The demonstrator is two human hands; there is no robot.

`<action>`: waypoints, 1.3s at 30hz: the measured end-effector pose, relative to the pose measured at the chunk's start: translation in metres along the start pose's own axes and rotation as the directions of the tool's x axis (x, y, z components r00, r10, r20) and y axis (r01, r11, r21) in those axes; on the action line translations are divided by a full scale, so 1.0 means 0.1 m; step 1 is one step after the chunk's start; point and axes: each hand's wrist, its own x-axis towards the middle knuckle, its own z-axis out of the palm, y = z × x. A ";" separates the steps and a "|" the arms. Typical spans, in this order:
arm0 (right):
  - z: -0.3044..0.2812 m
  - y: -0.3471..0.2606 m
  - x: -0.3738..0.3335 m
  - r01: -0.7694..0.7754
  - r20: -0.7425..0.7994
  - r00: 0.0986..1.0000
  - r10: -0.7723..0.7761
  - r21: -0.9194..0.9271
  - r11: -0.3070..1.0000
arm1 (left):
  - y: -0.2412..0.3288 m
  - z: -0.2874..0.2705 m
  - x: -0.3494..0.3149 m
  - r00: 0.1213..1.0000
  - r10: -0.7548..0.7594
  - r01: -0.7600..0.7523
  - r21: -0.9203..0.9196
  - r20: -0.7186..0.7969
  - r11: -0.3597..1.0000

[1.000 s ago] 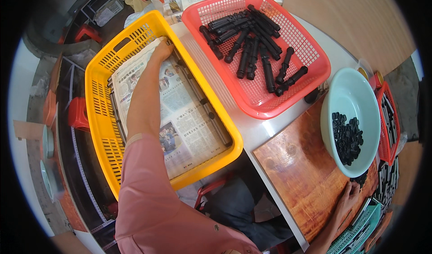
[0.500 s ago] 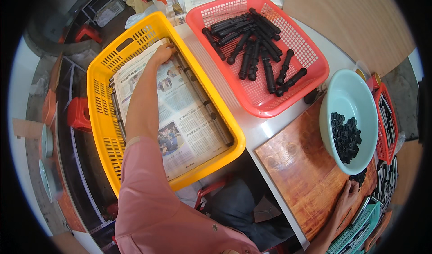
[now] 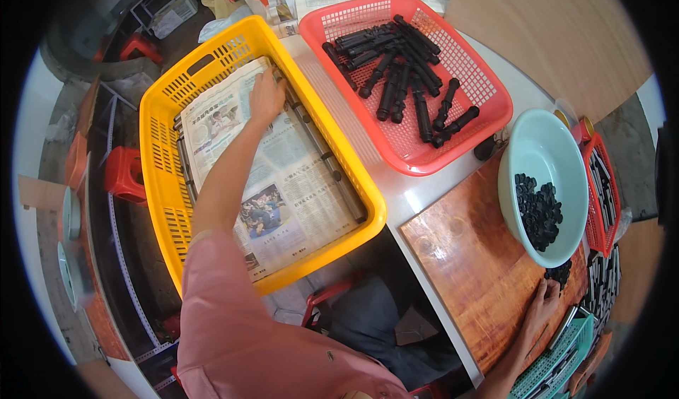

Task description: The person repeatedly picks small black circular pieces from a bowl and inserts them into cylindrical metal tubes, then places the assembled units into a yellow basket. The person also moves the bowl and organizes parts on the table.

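My left hand (image 3: 267, 96) is inside the yellow plastic basket (image 3: 378, 212), above newspaper sheets (image 3: 300, 180). Its fingers are curled around the far end of a long grey tube (image 3: 311, 127) with black rings, lying along the basket's right wall; the fingertips are partly hidden. My right hand (image 3: 542, 306) rests on the reddish-brown wooden board (image 3: 467, 257). With fingers bent together, it touches a little heap of small black parts (image 3: 559, 273); whatever is between the fingertips is too small to make out. Just beyond stands a pale green bowl (image 3: 541, 144) holding many similar black parts (image 3: 539, 212).
A red mesh basket (image 3: 431, 162) with black ribbed tubes (image 3: 399, 81) stands at the back middle. On the right are a smaller red basket (image 3: 601, 194) and a green basket (image 3: 552, 356), both holding rods. A red stool (image 3: 126, 176) is at the left.
My left hand has shifted slightly right and nearer, from over the newspaper toward the tube's far end. My right hand stays by the black parts. The whole view has shifted a little.
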 end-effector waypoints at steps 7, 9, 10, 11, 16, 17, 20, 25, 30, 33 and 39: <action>0.00 0.03 -0.02 -0.032 -0.005 0.999 0.032 -0.008 0.999 | 0.37 -0.73 -0.95 0.437 0.850 -0.812 -0.276 0.294 0.514; 0.01 0.08 0.00 0.019 -0.008 1.000 -0.019 -0.014 1.000 | 0.62 -0.83 -1.31 0.215 0.925 -0.835 -0.433 0.313 0.341; 0.02 0.09 -0.01 0.017 0.002 1.000 -0.017 0.020 1.000 | 0.70 -0.84 -1.47 0.149 0.931 -0.844 -0.449 0.332 0.295; 0.01 0.09 -0.02 0.015 0.007 1.000 -0.016 0.049 0.999 | 0.77 -0.83 -1.60 0.081 0.935 -0.848 -0.469 0.344 0.246; 0.00 0.03 0.01 0.025 0.000 1.000 -0.025 0.043 0.999 | 0.91 -0.68 -1.86 0.148 0.965 -0.844 -0.481 0.219 0.238; 0.00 0.03 0.01 0.002 0.006 1.000 -0.003 0.048 0.999 | 0.92 -0.67 -1.87 0.164 0.964 -0.847 -0.471 0.209 0.246; 0.01 0.05 0.01 0.046 -0.011 0.999 -0.045 0.019 0.999 | 0.93 -0.64 -1.89 0.213 0.958 -0.843 -0.459 0.194 0.280; 0.00 0.00 -0.01 0.008 0.002 1.000 -0.008 0.030 1.000 | 0.93 -0.66 -1.97 0.275 0.933 -0.851 -0.394 0.231 0.348; 0.01 0.12 -0.02 0.045 -0.014 0.999 -0.043 0.114 0.992 | 0.97 -0.77 -1.98 0.287 0.929 -0.822 -0.439 0.233 0.363; 0.01 0.04 -0.02 0.014 0.005 1.000 -0.015 0.137 0.991 | 0.96 -0.82 -1.98 0.301 0.908 -0.796 -0.449 0.290 0.407; -0.02 -0.06 -0.05 -0.015 0.011 1.000 0.013 0.166 0.986 | 0.96 -0.81 -2.02 0.337 0.897 -0.789 -0.435 0.286 0.435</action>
